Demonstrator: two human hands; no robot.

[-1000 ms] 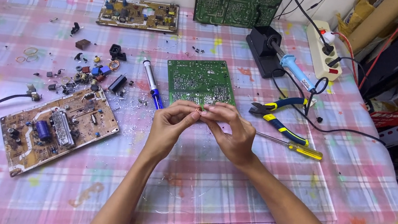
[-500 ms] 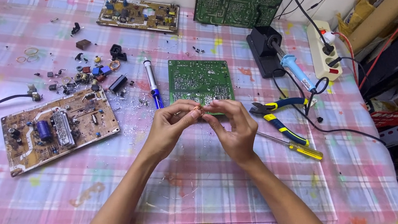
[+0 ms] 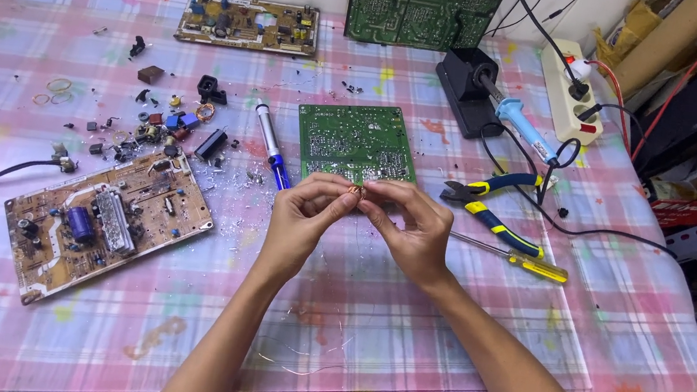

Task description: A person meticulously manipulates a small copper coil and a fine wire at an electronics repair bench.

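L hand: left hand (image 3: 303,217) fingertips pinched on a small copper-coloured part (image 3: 355,192), held up over the table, just in front of the green circuit board's near edge.
R hand: right hand (image 3: 412,229) fingertips pinched on the same part from the other side; both hands meet at it. Part too small to tell what kind.
Behind hands: green circuit board (image 3: 357,142), lying flat, solder side up.
L of board: desoldering pump (image 3: 271,145), blue tip twd the hands.
R of hands: yellow-handled screwdriver (image 3: 511,256); pliers (image 3: 494,209) w/ blue-yellow grips just beyond it.
Far R: soldering iron (image 3: 513,117) resting in its black stand (image 3: 463,84); power strip (image 3: 565,88) near it.
L side: brown circuit board (image 3: 106,218), components up; loose small components (image 3: 158,124) scattered behind it.
Surface: pink checked tablecloth (image 3: 129,320).
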